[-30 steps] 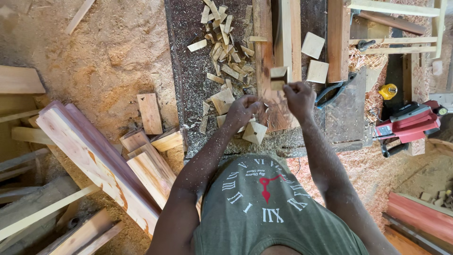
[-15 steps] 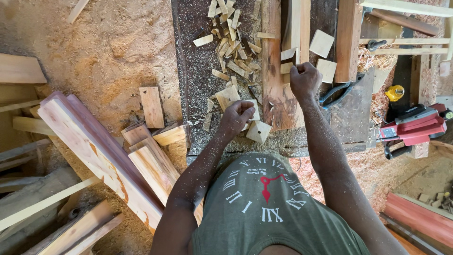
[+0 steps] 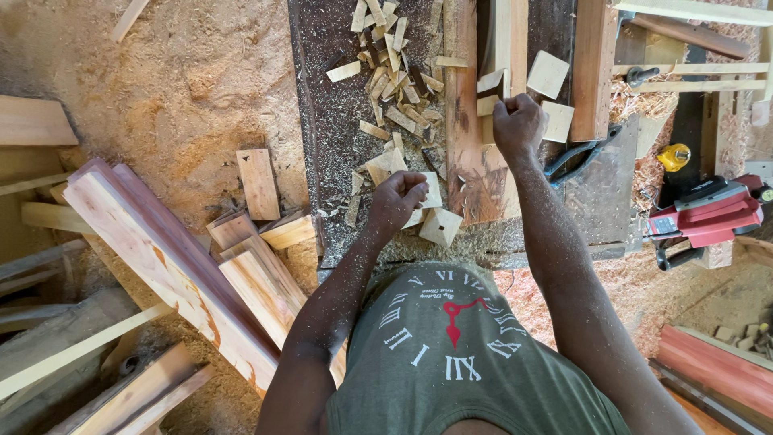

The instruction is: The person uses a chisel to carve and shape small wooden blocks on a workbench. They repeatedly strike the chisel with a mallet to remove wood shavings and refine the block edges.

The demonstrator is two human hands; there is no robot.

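Sawdust floor (image 3: 185, 80) covers the left half of the view, with long reddish-edged planks (image 3: 169, 266) lying slantwise across it and short offcut blocks (image 3: 259, 184) beside them. Dark bench (image 3: 330, 137) runs up the centre, dusted with shavings. A long upright-running board (image 3: 465, 121) lies on the bench, darker and stained at its near end. Red power tool (image 3: 708, 216) sits on the shavings at far right, a yellow tape measure (image 3: 673, 156) just above it.

A heap of small wood chips (image 3: 394, 72) lies scattered on the bench left of the board. Square wood tiles (image 3: 548, 74) rest near the board's right side.

Right hand (image 3: 519, 125) is fisted on the board's upper part, grip pressed together; whether it pinches anything cannot be told. Left hand (image 3: 396, 201) hovers at the bench's near edge, fingers curled in, grip closed about a small pale wood piece (image 3: 431, 192) that shows just beside the knuckles. Another square block (image 3: 441, 227) lies just below that hand.
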